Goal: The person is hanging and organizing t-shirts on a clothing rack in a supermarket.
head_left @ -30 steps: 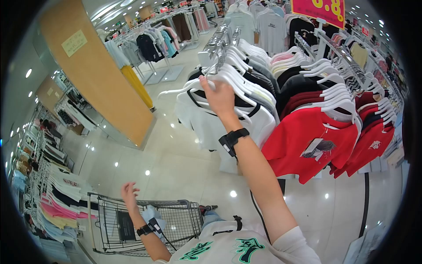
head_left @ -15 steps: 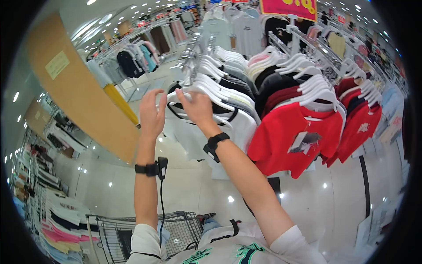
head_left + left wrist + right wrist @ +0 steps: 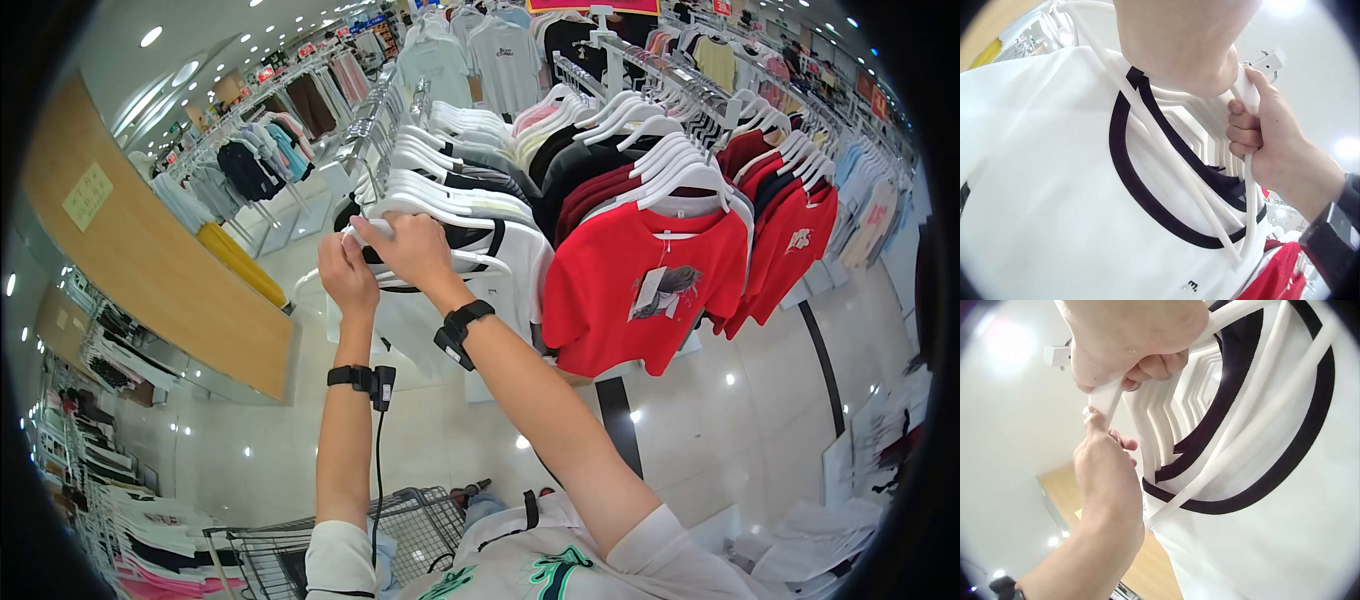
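Both hands are at the top of a white plastic hanger [image 3: 1250, 194] at the near end of a clothes rail. Its left part is pinched by my left hand [image 3: 348, 275], the fingers bent around it. Right beside it, my right hand [image 3: 415, 248] grips the same hanger, with its fingers curled round the plastic in the left wrist view. A white T-shirt [image 3: 1035, 175] with a black-trimmed neckline hangs just below the hands. Small dark lettering shows on its chest. The hanger's hook is largely hidden behind the hands.
More white hangers [image 3: 430, 190] with shirts crowd the rail behind. To the right hang red T-shirts [image 3: 650, 290] on another rail. A wire shopping cart [image 3: 420, 520] stands below at the left. A wood-panelled pillar [image 3: 150, 250] rises at the left.
My left hand has come up from over the cart to the hanger and closed on it beside my right hand. The right hand stays at the hanger. The head view has swung right.
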`<state>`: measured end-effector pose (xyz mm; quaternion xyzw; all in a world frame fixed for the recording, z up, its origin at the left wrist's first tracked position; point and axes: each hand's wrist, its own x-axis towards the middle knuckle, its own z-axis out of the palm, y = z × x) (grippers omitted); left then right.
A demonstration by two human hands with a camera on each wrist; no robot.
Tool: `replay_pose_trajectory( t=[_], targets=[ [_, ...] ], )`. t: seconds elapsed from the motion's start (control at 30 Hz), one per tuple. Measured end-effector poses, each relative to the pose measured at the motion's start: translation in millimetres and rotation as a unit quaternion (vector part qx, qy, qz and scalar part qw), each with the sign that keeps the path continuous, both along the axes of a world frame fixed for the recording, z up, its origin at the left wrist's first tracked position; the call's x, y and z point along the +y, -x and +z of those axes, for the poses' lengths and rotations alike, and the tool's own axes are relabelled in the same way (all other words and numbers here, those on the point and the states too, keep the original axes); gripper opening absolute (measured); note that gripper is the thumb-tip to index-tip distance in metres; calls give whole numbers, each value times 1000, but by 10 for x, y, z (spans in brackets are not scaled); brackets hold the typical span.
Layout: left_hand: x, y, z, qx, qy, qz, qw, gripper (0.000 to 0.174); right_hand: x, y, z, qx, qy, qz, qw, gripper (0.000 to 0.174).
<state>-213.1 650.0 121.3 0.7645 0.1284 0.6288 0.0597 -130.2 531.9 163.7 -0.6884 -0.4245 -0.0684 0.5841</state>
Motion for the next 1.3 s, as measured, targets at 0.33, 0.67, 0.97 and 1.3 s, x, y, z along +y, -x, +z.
replay_pose_trajectory(
  t=[0.33,0.67,0.97,1.3],
  targets=[
    [41,-12,-96,54,11,50,997,39,-262,-72,-26,-55,1,2,998,57],
    [-67,-104,-133,35,31,31,998,50,-1092,-671,-387,-89,-89,-92,988,4],
    [-93,-44,-130,50,64,4,997,45,-1230,-461,-352,-131,33,-96,986,17],
    [-217,7,-50,35,102,-8,994,60,-968,-9,-229,-185,150,-127,963,55]
  ],
)
